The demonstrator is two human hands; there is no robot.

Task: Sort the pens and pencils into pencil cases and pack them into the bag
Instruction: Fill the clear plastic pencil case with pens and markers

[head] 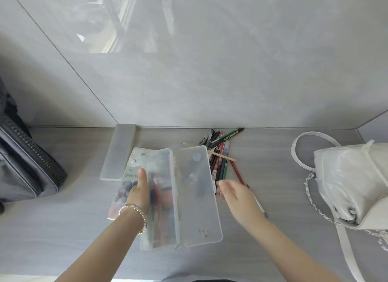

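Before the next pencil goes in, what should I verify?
1. Translucent plastic pencil case, lid swung open: ok.
2. Left hand steadying the case's left side, fingers straight: ok.
3. Right hand holding a pencil: cannot tell, blurred.
4. Loose pile of pens and pencils lying beside the lid, near the right hand: ok.
5. Second frosted plastic case open for sorting: not ok, closed.
6. White leather bag open for packing: cannot tell.
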